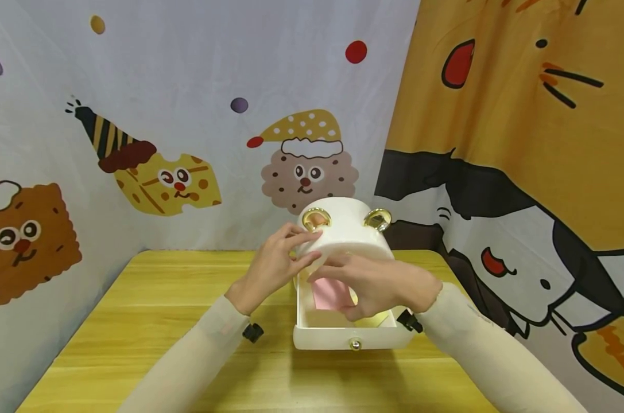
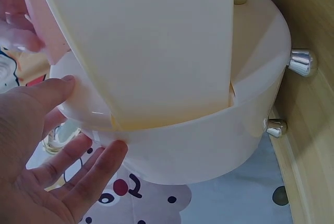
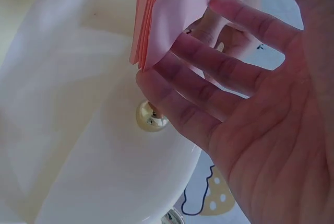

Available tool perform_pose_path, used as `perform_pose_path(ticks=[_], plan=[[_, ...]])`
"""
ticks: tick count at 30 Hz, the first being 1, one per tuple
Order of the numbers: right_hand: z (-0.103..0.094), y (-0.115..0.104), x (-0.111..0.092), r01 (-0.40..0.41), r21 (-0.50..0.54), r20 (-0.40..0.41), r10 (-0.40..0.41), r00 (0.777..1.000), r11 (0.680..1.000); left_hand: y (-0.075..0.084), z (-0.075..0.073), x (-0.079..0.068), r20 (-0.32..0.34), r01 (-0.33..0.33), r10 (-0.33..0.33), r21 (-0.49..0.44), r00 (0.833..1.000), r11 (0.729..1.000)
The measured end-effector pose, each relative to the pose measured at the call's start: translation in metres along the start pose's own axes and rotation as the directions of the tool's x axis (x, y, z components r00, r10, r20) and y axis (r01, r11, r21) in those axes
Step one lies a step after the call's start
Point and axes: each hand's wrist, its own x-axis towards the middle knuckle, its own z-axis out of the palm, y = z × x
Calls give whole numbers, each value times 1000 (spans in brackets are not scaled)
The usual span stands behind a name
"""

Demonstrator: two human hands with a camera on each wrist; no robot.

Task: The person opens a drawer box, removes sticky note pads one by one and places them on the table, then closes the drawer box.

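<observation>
A white rounded box (image 1: 337, 232) with two gold ear-shaped loops stands on the table, its drawer (image 1: 322, 338) pulled out toward me. My right hand (image 1: 379, 284) holds a stack of pink paper sheets (image 1: 328, 293) over the drawer. In the right wrist view the sheets (image 3: 177, 15) fan apart slightly at their edges, fingertips against them. My left hand (image 1: 270, 264) is at the box's upper left side; in the left wrist view its thumb and fingertips (image 2: 117, 151) lie at the box's rounded edge, fingers fairly straight.
Inside the drawer lies a pale yellow piece (image 1: 372, 320). A gold knob (image 1: 355, 344) sticks out of the drawer front. The wooden table (image 1: 188, 321) meets a cartoon-printed curtain (image 1: 188, 69) at the back, with an orange curtain (image 1: 497, 115) at the right.
</observation>
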Motion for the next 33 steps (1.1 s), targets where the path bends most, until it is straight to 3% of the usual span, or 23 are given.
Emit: perform_pose_path(ticks=[5,12,20,33], plan=[[0,4,-2,22,-28,-67,-24,997,999,0,0,0,-3,-1,1,-5,1000,1000],[-4,4,-6,-7,24,-79,9,997,1000,0,0,1,-6,-5,5,10,1000,1000],[-2,5,-13,15,72,-144,-5,990,997,1,1,-1,2,1,-1,12,1000,1000],[-6,3,-28,-43,164,-164,70,984,986,3,-1,-1,-2,-6,6,11,1000,1000]])
